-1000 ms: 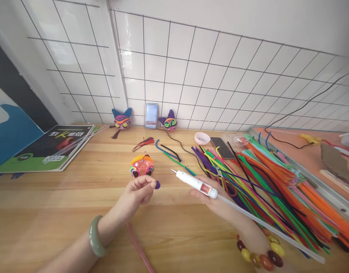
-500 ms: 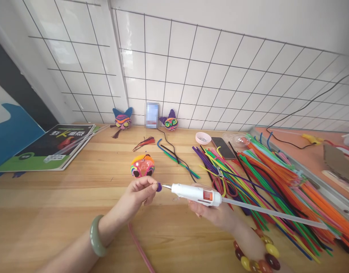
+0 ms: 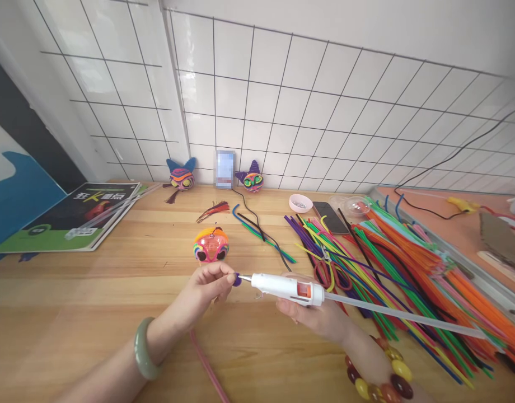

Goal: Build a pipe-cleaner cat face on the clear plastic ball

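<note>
Between thumb and fingertips, my left hand (image 3: pixel 211 285) pinches a small purple fuzzy piece (image 3: pixel 237 280), mostly covered by the fingers. My right hand (image 3: pixel 312 313) is wrapped round a white hot glue gun (image 3: pixel 282 286) from beneath, and a long clear glue stick (image 3: pixel 392 312) sticks out of its back end. The gun's metal nozzle points left and meets the purple piece, or nearly so. Just beyond my left hand rests a round mask-like ornament (image 3: pixel 211 244) with an orange top, pink front and dark eyes.
Many coloured pipe cleaners (image 3: pixel 408 280) spread over the right side, with red-handled scissors (image 3: pixel 326 268) among them. Behind are a pink bowl (image 3: pixel 300 203) and a dark phone (image 3: pixel 330 217). Two finished ornaments (image 3: pixel 182 176) flank a lit screen (image 3: pixel 224 169) by the wall. A book (image 3: pixel 73 218) lies left.
The glue gun has shifted slightly left, bringing its nozzle closer to the purple piece. My left hand has moved a touch to the right.
</note>
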